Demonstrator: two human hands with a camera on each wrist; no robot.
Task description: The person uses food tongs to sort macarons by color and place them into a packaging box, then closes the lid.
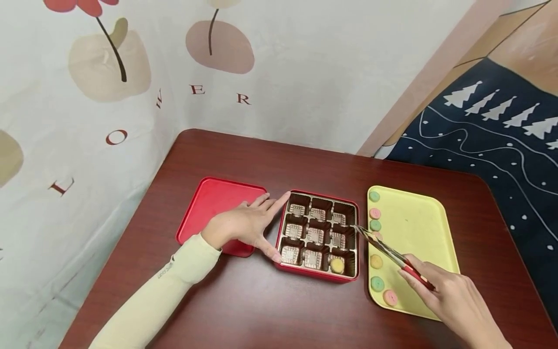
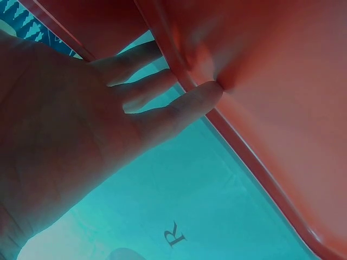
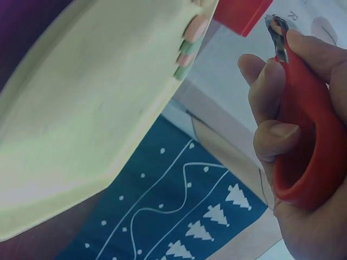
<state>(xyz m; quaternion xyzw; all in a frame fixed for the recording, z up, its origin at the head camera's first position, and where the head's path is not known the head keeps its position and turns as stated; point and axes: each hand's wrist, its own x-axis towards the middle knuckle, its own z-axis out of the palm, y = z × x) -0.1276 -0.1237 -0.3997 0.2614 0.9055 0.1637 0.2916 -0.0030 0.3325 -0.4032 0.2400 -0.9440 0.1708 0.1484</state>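
A red box (image 1: 320,279) with a nine-compartment brown insert stands mid-table, and a round yellow cookie (image 1: 337,265) lies in its near right compartment. My left hand (image 1: 246,224) is spread along the box's left side, index fingertip at the far corner, thumb at the near corner. My right hand (image 1: 453,291) holds metal tongs (image 1: 390,253) by their red handles (image 3: 309,124). The tong tips reach over the box's right rim; I cannot tell whether they hold anything. Under the tongs, a pink cookie (image 1: 377,235) on the yellow tray (image 1: 418,232) is partly covered.
Green, pink and yellow cookies line the tray's left edge, among them a green cookie (image 1: 377,283) and a pink cookie (image 1: 390,297). A red lid (image 1: 218,203) lies left of the box, partly under my left hand. Printed cloth (image 1: 305,87) hangs behind the table.
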